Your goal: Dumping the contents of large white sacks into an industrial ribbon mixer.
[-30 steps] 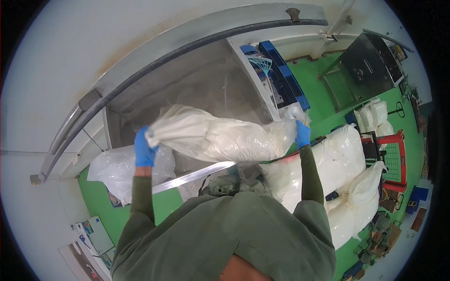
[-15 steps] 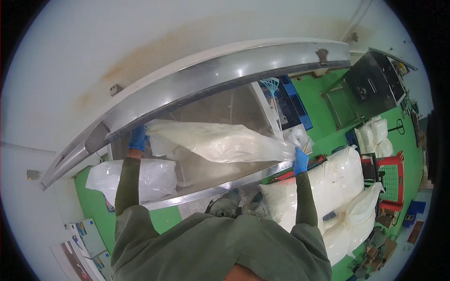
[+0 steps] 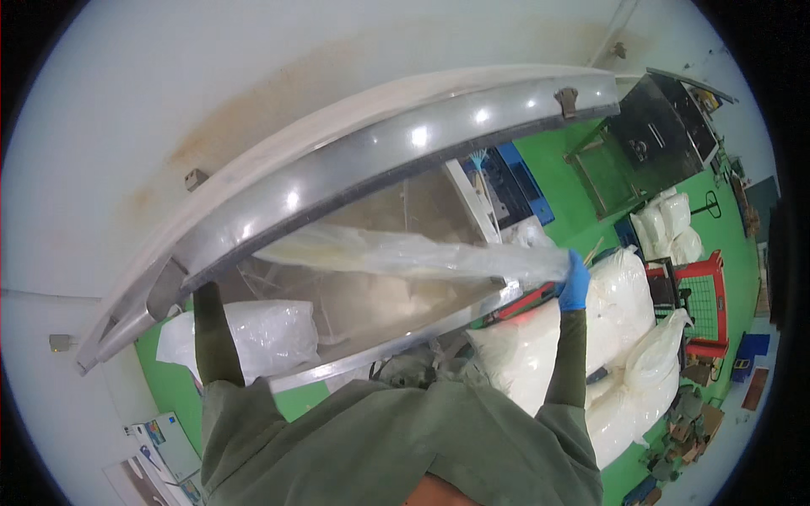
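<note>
A long, translucent white plastic bag (image 3: 422, 253) stretches across a metal-rimmed basin (image 3: 337, 364), looking flat and narrow. Its right end is gripped in my blue-gloved right hand (image 3: 574, 282), which is closed near the basin's right corner. The bag's left end tapers off just below a raised, curved metal-edged lid (image 3: 405, 139). My left forearm reaches up behind the lid's lower edge, and that edge hides the hand. Beside this forearm, at the basin's near left, lies a filled white plastic bag (image 3: 274, 337).
Large filled white sacks (image 3: 616, 291) lie close by my right arm. Beyond them are a red mesh-sided frame (image 3: 704, 304) and more white sacks (image 3: 671, 223). A blue pallet (image 3: 523, 181) and a dark metal cabinet (image 3: 658, 135) stand on the green floor at the far right.
The bag's left end is no longer at my left hand, which has moved behind the lid edge. My right hand has shifted right and slightly up, and the bag looks narrower.
</note>
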Demonstrator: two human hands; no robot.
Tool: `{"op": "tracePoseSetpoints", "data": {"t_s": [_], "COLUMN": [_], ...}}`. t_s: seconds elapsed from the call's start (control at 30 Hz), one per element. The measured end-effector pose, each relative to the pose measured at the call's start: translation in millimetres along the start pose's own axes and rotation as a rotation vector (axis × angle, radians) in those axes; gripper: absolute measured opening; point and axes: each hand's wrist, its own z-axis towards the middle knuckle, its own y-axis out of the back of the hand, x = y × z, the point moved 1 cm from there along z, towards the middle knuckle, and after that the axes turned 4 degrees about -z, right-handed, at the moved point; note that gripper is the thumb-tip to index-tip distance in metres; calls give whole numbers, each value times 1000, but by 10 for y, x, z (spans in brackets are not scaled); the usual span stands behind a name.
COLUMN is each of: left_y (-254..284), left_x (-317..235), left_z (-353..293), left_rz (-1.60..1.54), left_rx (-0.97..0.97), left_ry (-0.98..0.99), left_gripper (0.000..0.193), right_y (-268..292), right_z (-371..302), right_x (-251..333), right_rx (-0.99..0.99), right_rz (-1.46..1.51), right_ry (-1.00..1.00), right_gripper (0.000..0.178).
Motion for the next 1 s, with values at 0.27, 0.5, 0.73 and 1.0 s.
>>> {"op": "tracePoseSetpoints", "data": {"t_s": [0.27, 0.5, 0.73, 1.0], "left_y": [25, 112, -52, -84], "left_x": [407, 892, 646, 674], "left_z": [138, 279, 20, -733], "left_rz": [321, 620, 96, 232], "left_rx": [-127, -217, -160, 56], "left_ry": [-209, -353, 136, -405], "left_gripper": [17, 17, 17, 28], "right_y": [-248, 317, 583, 1310], "right_z": [-35, 602, 1022, 617], "right_x": [316, -327, -353, -664], "right_rx": [-111, -78, 35, 154], "right_rz": [-147, -214, -449, -638], "right_ry": [-64, -63, -213, -59], "right_gripper": [34, 30, 34, 28]}}
